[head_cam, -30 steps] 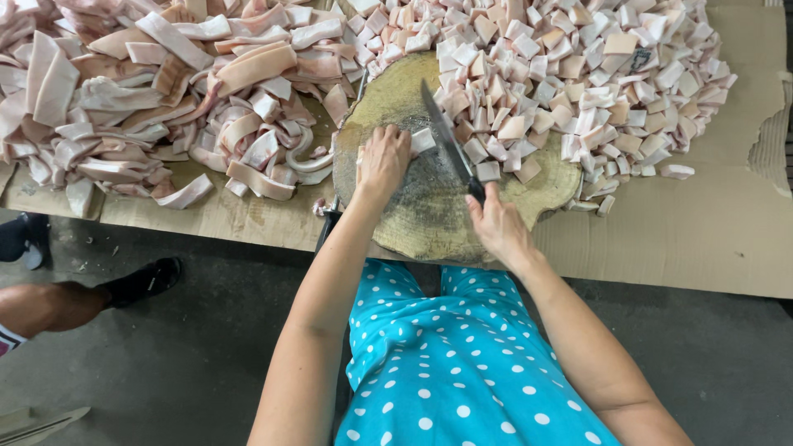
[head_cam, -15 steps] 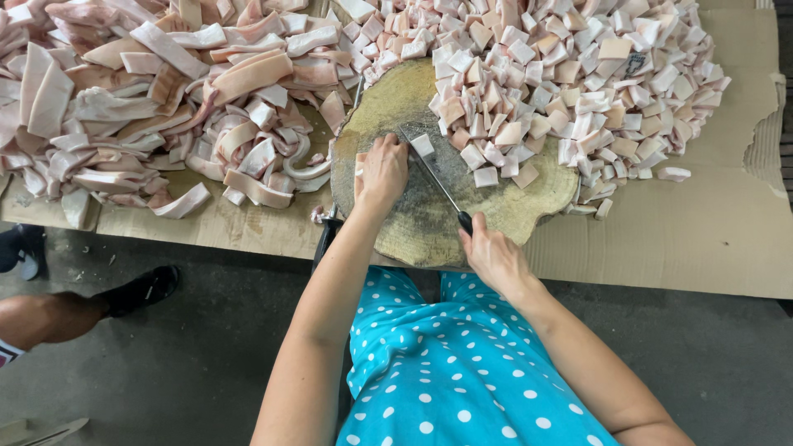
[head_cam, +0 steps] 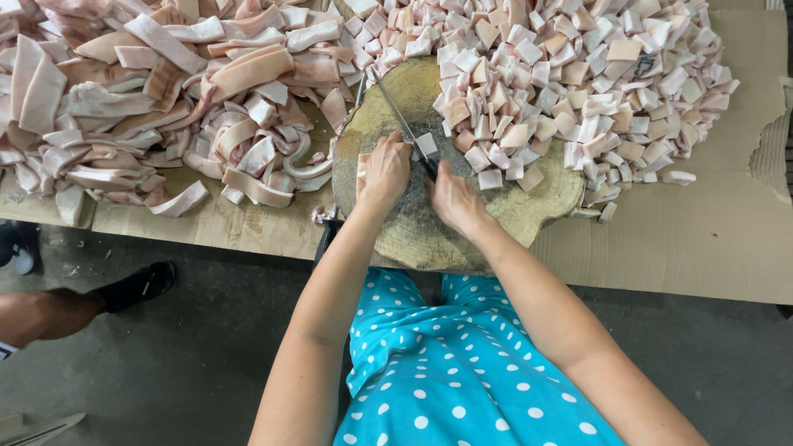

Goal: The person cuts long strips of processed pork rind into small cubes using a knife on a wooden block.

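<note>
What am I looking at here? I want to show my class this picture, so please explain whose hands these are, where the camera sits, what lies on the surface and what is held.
There is no machine: a person in a blue polka-dot garment works with two bare hands. The camera is worn on that person's head and looks straight down, so the arms reach up into the picture.

The right hand grips the handle of a knife, whose blade lies across a round wooden chopping block. The left hand presses down on a pale strip on the block, beside the blade.

To the left lies a heap of long pinkish-white strips; to the right, a heap of small cut squares. Both rest on a cardboard-covered table.

At lower left, another person's foot in a dark shoe stands on the floor.
</note>
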